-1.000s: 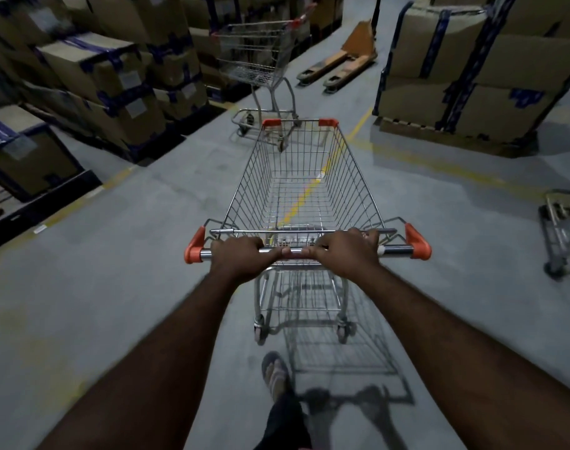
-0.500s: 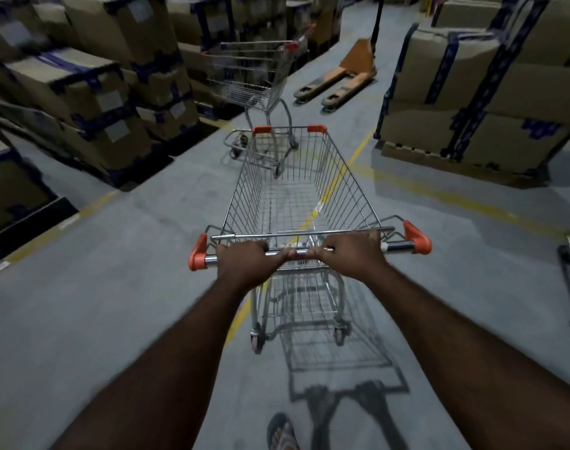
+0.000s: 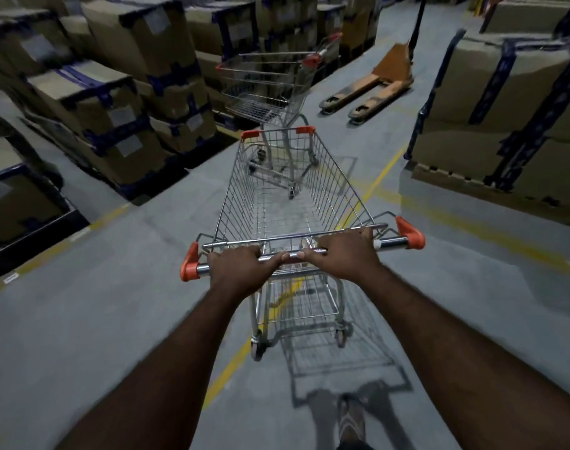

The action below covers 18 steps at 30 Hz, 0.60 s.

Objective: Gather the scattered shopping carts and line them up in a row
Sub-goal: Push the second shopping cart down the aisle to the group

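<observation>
**While both hands clamp the handle, one cart noses up to another**

As the head view looks down two bare forearms, the left hand (image 3: 241,271) and the right hand (image 3: 348,254) sit side by side at the middle of the pushed cart's handle bar (image 3: 390,244). The fingers of each are curled over the top of the bar and clamped on it, and the two thumb tips almost meet between them. The pushed cart (image 3: 277,196), a wire basket with orange corner caps, fills the centre of the frame and stands on the grey floor (image 3: 82,319) over a yellow line (image 3: 231,368).

Just beyond its front rim, at upper centre, stands a second cart (image 3: 267,82), whose lower frame and wheels show through the mesh of the first. Whether the two carts touch cannot be told.

Stacked cartons (image 3: 114,102) bound with dark tape line the upper left. More cartons on a pallet (image 3: 504,108) fill the upper right. An orange pallet jack (image 3: 371,89) lies on the floor between them, right of the second cart. A sandalled foot (image 3: 351,417) shows at bottom centre.
</observation>
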### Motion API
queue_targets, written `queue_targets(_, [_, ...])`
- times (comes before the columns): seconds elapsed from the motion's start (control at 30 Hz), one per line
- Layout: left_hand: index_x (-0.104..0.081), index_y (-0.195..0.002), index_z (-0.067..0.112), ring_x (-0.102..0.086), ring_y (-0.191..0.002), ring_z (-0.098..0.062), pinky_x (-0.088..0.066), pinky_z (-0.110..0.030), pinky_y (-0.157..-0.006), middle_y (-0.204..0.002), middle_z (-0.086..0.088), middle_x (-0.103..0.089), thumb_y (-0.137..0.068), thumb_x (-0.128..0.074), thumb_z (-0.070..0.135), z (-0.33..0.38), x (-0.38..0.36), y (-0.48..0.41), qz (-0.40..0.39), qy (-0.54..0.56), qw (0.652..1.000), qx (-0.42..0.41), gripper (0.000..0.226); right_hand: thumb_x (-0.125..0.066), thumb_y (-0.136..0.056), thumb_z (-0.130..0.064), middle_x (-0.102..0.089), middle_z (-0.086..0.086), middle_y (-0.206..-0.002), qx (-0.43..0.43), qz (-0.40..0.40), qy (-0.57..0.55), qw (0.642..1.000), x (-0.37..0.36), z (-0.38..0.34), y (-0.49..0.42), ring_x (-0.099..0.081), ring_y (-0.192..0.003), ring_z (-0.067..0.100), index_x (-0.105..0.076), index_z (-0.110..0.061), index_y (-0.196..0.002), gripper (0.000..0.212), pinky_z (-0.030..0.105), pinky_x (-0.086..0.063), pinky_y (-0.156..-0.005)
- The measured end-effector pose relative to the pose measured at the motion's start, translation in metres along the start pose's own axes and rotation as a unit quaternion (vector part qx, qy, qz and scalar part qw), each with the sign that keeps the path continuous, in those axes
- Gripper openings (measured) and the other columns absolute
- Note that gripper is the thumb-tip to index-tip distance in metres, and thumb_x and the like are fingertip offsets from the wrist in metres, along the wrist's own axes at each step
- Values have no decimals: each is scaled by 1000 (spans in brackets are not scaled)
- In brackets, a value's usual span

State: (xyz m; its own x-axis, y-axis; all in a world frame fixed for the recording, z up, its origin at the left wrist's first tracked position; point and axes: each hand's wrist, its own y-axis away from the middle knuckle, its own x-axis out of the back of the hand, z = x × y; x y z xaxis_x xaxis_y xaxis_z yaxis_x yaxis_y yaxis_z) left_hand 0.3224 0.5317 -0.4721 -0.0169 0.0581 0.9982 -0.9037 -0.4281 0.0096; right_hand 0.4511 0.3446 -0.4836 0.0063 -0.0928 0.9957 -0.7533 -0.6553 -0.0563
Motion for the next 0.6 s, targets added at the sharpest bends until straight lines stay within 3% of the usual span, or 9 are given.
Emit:
queue_targets(0.23, [-54,-75,28,-66,-96,-28,-35,-48,-98,-86,1,-71,-77,-17,95,42,2,-85,-3,-4,999,53,77,-27,-83,-87,-73,-4,-94,50,-24,-5,998,7,63,-94,-63,-101,23,-72,-32,-99,72,44,-24,-93])
queue_targets(0.47, [-55,-74,26,-65,-100,-28,-31,-51,-102,-85,1,-67,-73,-16,98,56,4,-167,-25,13,996,89,81,-24,-81,-89,-71,-6,-91,84,-39,-2,996,10,98,-181,-60,-102,22,-73,-33,-100,76,42,-24,-89])
queue_targets(0.6, [-61,-79,26,-65,-100,-29,-30,-54,-105,-88,0,-69,-74,-14,96,54,4,-218,-33,20,994,98,85,-27,-81,-89,-70,-6,-87,94,-41,-3,995,6,110,-237,-61,-102,22,-70,-30,-89,74,42,-23,-94])
